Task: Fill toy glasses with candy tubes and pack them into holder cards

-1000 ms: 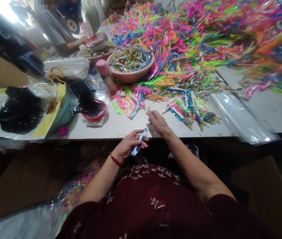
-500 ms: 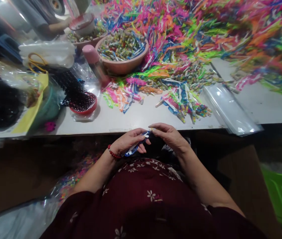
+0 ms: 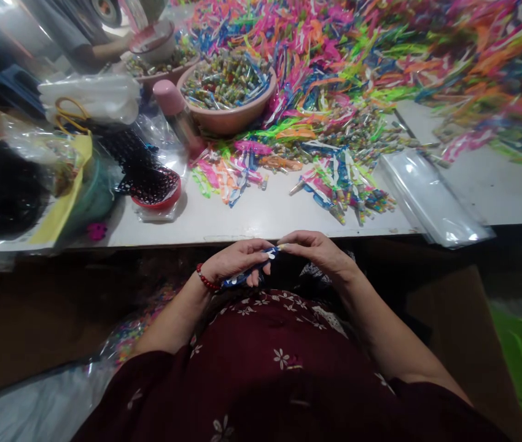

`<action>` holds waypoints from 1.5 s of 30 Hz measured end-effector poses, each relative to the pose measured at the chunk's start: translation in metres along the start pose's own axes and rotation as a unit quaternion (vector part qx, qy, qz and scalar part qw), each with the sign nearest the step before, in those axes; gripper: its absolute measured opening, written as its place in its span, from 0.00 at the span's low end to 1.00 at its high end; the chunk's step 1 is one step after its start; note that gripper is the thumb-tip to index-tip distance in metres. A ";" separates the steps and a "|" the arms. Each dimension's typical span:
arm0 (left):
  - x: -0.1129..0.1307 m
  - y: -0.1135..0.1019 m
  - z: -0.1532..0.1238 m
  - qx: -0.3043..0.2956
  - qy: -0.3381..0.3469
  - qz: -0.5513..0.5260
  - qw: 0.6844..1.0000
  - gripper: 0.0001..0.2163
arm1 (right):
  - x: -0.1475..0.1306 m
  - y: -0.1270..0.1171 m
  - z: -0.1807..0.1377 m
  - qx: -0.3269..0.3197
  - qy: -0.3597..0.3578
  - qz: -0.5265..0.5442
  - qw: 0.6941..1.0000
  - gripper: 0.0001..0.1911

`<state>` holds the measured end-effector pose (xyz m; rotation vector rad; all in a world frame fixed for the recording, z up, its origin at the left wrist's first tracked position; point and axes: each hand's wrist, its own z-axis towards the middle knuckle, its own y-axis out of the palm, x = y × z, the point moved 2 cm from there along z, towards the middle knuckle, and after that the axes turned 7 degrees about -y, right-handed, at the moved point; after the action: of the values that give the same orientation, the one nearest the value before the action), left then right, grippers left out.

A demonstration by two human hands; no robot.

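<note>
Workpiece: one slim blue-and-white piece (image 3: 237, 280), located in the left hand just at the near edge of the white table (image 3: 261, 222).
Long axis: runs obliquely, from near left by the wrist to far right by the opposite fingertips.
Pointing: the far right end is directed at the right hand (image 3: 319, 250).
Left hand (image 3: 236, 259): clamped on the workpiece, thumb on top, fingers curled beneath; red bead bracelet (image 3: 206, 281) at the wrist.
Right hand: thumb and forefinger pinched on a small pale piece (image 3: 282, 247) at the workpiece's far right end.
Hand spacing: fingertips nearly meeting; wrists well apart.
Hidden: the middle of the workpiece, covered by the left thumb and fingers.
Hard to make out: the small pale piece, mostly covered; whether it is joined to the workpiece cannot be told.
Table, left: red dish (image 3: 169, 197) and pink-capped bottle (image 3: 173, 107).
Table, middle: left bundle (image 3: 228, 175) and right bundle (image 3: 339, 181) of coloured pieces, well apart from the hands.
Table, right: clear plastic bags (image 3: 433, 199), overhanging the near edge.
Table, far: pink bowl (image 3: 231, 120), filled; large coloured heap (image 3: 335, 55), blurred toward the right.
Cut off: co-worker's arm (image 3: 109, 50), far left; green stool (image 3: 519, 362), near right.
</note>
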<state>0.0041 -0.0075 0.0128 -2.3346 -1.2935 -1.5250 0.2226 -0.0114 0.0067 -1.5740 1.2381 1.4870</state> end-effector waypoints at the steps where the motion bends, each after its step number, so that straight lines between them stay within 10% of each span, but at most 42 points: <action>1: 0.001 0.000 -0.001 -0.005 -0.009 0.008 1.000 0.18 | -0.001 0.000 -0.001 -0.005 0.000 -0.008 1.000 0.16; 38: 0.003 0.005 0.011 -0.058 -0.048 0.058 0.995 0.22 | -0.001 -0.010 -0.008 -0.052 -0.025 -0.168 0.984 0.16; 42: 0.020 -0.029 0.027 0.154 0.041 0.040 0.986 0.22 | 0.000 -0.059 -0.008 0.126 -0.040 -0.134 0.982 0.20; 45: 0.036 -0.071 0.035 0.435 0.127 0.150 0.879 0.12 | -0.007 -0.112 -0.001 0.335 -0.149 -0.169 0.915 0.22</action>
<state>-0.0132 0.0765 -0.0031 -1.5874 -1.1353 -0.8366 0.3267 0.0289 -0.0031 -0.9880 1.0688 0.8951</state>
